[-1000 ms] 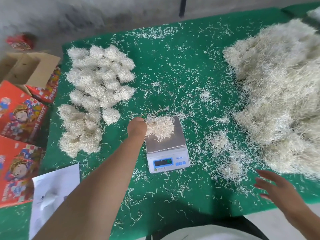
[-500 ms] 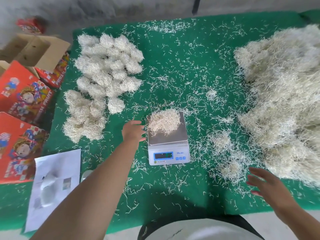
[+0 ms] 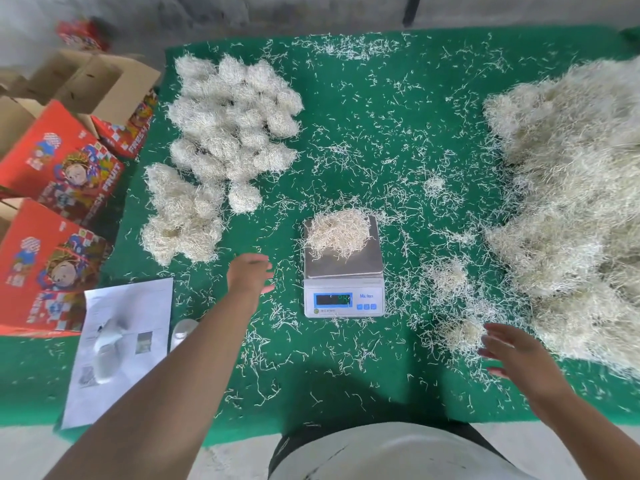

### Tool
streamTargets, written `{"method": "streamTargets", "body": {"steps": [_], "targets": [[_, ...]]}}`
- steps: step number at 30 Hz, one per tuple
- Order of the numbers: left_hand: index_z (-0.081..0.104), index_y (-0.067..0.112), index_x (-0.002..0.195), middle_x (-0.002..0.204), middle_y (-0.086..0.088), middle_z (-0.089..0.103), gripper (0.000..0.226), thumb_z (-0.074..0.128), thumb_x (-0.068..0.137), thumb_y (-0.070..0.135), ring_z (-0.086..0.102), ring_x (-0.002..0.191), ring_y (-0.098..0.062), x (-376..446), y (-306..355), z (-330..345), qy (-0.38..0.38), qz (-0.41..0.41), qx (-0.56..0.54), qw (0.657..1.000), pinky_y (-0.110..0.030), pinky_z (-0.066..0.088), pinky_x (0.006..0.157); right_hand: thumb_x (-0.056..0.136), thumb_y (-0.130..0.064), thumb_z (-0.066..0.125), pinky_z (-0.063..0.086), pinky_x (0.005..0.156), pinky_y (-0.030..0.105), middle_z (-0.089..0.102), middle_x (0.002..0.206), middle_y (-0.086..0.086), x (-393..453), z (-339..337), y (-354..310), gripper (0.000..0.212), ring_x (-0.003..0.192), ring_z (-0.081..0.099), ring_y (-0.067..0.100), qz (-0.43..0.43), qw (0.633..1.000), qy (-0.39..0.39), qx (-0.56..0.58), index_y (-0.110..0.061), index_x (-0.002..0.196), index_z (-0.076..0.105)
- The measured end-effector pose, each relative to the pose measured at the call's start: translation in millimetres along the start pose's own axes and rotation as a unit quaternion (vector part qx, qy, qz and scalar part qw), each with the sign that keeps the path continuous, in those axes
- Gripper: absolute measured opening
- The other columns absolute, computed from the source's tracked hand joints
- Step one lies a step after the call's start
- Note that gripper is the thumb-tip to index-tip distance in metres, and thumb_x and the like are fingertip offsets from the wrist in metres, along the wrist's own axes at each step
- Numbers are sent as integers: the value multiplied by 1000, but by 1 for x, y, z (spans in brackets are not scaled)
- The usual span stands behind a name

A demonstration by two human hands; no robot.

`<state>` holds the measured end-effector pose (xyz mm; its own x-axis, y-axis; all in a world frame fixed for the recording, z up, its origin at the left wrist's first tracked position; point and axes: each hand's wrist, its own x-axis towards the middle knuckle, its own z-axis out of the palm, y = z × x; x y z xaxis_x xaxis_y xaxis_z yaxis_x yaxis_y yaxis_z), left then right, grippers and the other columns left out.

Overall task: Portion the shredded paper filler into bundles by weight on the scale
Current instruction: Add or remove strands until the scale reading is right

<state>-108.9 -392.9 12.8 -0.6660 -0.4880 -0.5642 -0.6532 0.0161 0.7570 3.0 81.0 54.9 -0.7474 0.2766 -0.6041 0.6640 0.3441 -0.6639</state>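
The green felt-covered bench (image 3: 346,133) carries the large loose heap of pale shredded paper filler (image 3: 571,202) at right as stock, and the finished rounded bundles (image 3: 232,116) at left, clear of it. A shapeless portion (image 3: 336,233) with no evident long axis sits on the small white digital scale (image 3: 343,268), untouched for reading. The left hand (image 3: 249,275) and right hand (image 3: 516,355) hover with spread, empty grip.

The red boxes (image 3: 65,174) at the left carry the words "FRESH FRUIT" in white letters: one side (image 3: 138,133) shows "FRESH", another (image 3: 110,183) "FRUIT". The scale (image 3: 344,299) bears small blue lettering beside its display, too blurred to read, and the display's digits cannot be made out. The print on the paper sheet (image 3: 121,348) is illegible.
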Motion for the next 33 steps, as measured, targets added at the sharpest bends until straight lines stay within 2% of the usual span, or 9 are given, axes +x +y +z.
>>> {"method": "streamTargets", "body": {"steps": [8, 12, 16, 19, 21, 23, 26, 30, 33], "targets": [[68, 20, 104, 102, 0, 68, 6, 62, 102, 22, 70, 99, -19, -4, 12, 22, -5, 22, 8, 1000, -40, 65, 76, 103, -11, 64, 58, 95, 51, 67, 131, 12, -8, -6, 9, 34, 105, 72, 29, -2, 1000, 18, 23, -11, 137, 63], [58, 23, 95, 79, 3, 52, 25, 60, 98, 48, 53, 70, -15, -5, 31, 46, 7, 40, 26, 999, -48, 64, 84, 104, -10, 64, 57, 96, 54, 67, 130, 11, -16, -13, 22, 33, 106, 72, 29, 8, 999, 29, 34, -11, 136, 64], [51, 15, 141, 131, -8, 62, 65, 55, 96, 61, 62, 117, -28, -12, 59, 72, 23, 62, 66, 996, -52, 51, 103, 102, -9, 66, 58, 88, 48, 68, 128, 11, -25, -22, 41, 29, 104, 71, 29, 22, 997, 47, 58, -15, 130, 66], [59, 5, 130, 129, -18, 61, 56, 55, 98, 51, 60, 117, -36, -20, 67, 93, 48, 150, 104, 982, -54, 50, 102, 101, -10, 67, 57, 79, 41, 70, 124, 12, -31, -27, 55, 24, 102, 72, 29, 30, 995, 61, 78, -19, 123, 68], [62, 12, 118, 120, -12, 61, 39, 57, 98, 46, 63, 104, -22, -38, 62, 109, 43, 242, 101, 964, -42, 52, 93, 101, -10, 68, 57, 77, 40, 70, 124, 12, -32, -30, 63, 25, 103, 72, 30, 41, 993, 68, 81, -16, 125, 68], [58, 31, 111, 113, 7, 59, 21, 59, 98, 47, 58, 88, 1, -64, 49, 129, 1, 316, 92, 944, -31, 49, 82, 101, -12, 68, 57, 79, 41, 70, 124, 12, -32, -33, 68, 26, 104, 72, 30, 51, 993, 71, 79, -15, 127, 67], [54, 44, 110, 110, 21, 58, 17, 60, 97, 53, 60, 89, 6, -101, 24, 163, -102, 354, 142, 919, -22, 47, 77, 102, -16, 67, 60, 81, 41, 71, 122, 8, -30, -39, 72, 25, 101, 73, 26, 52, 995, 61, 66, -16, 127, 67], [48, 42, 134, 132, 7, 55, 48, 62, 92, 60, 61, 103, -4, -145, -16, 215, -252, 341, 270, 864, -36, 56, 89, 101, -15, 68, 61, 80, 39, 72, 120, 2, -23, -55, 75, 25, 94, 75, 21, 49, 996, 54, 46, -17, 126, 69], [31, 43, 152, 157, 0, 37, 75, 68, 89, 58, 53, 132, -22, -175, -45, 262, -324, 306, 369, 816, -49, 45, 113, 102, -15, 67, 61, 82, 39, 72, 119, -4, -20, -77, 83, 24, 91, 76, 14, 35, 999, 29, 0, -20, 125, 70]]}}
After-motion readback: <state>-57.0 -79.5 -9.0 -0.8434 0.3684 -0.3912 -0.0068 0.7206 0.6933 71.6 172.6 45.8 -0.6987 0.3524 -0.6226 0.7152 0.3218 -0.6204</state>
